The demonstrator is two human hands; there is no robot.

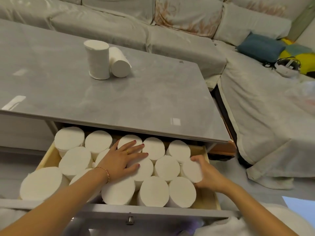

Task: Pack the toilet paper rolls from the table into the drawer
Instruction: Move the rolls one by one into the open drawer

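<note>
Here my right hand (207, 176) has its grip curled round one toilet paper roll (191, 171) at the right edge of the drawer (49, 159), fingers over its far side and the heel of the hand under its near side, so I can tip it upright into the gap beside the right wall. My left hand (123, 158) lies flat with straight fingers spread across the tops of the packed rolls (163, 167) in the middle, holding nothing; I judge I am pressing there to keep the neighbours from shifting or popping up as the new one squeezes in. The rolls stand on end, flat faces up, in close rows touching one another, which I take to be the way to fit the most into the space. The drawer is pulled out toward me from under the bench (153, 92), and looks nearly full. Two more remain on the bench at the far left: an upright roll (98, 60) and a lying roll (120, 64) touching its right side. Those come next, and finding room for them may be tight.
</note>
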